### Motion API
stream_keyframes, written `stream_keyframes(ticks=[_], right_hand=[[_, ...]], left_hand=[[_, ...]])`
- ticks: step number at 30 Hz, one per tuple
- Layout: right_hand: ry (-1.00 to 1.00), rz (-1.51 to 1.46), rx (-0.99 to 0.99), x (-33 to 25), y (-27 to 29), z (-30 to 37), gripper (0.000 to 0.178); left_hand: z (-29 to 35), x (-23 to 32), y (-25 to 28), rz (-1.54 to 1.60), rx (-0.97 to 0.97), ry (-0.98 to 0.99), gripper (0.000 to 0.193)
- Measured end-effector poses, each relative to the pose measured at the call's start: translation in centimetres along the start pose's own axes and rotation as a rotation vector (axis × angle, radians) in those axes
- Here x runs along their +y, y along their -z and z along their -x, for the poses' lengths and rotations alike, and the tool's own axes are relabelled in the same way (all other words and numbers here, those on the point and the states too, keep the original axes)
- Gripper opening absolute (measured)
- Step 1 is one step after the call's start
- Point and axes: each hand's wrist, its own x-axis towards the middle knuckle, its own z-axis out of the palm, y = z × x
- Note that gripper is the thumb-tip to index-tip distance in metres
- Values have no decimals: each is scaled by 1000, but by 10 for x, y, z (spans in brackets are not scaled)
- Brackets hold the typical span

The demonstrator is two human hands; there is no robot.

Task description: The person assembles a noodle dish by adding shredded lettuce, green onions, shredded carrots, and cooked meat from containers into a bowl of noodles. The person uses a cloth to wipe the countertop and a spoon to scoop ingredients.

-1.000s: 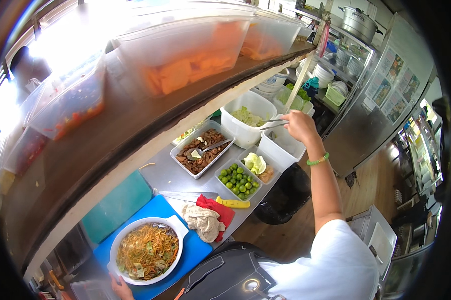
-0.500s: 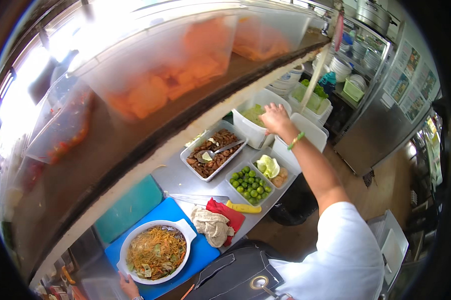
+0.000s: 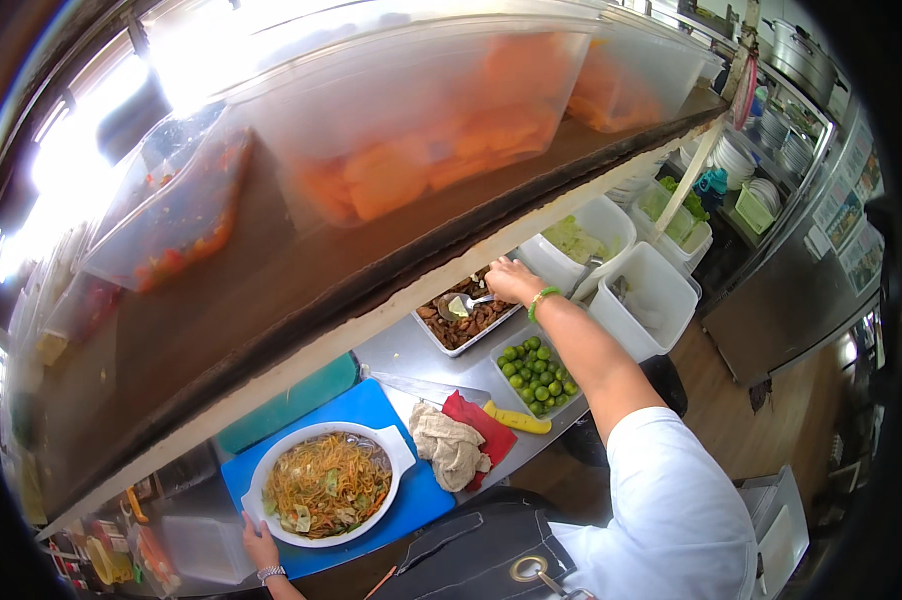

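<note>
right hand [image 3: 512,280] closed on spoon [image 3: 463,304] over tray of brown pieces [image 3: 466,318] at the counter's far edge. left hand [image 3: 261,547] grips noodle dish [image 3: 323,482] rim, near edge. advice: scoop shallow, keep spoon level, dish steady.

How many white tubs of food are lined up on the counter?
4 that I can see: a meat tub, a lime tub, a greens tub and a nearly empty tub. The shelf may hide more.
</note>
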Motion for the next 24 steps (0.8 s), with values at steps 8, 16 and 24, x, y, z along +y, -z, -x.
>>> stream_keyframes(ticks=[8, 16, 24], right_hand=[[-63, -354, 73, -13, 46, 55, 9], [43, -148, 528, -37, 41, 122, 7], [-192, 168, 177, -16, 66, 44, 17]], left_hand=[[3, 8, 5, 6, -39, 51, 55], [1, -9, -6, 25, 4, -15, 58], [-1, -12, -9, 21, 30, -39, 58]])
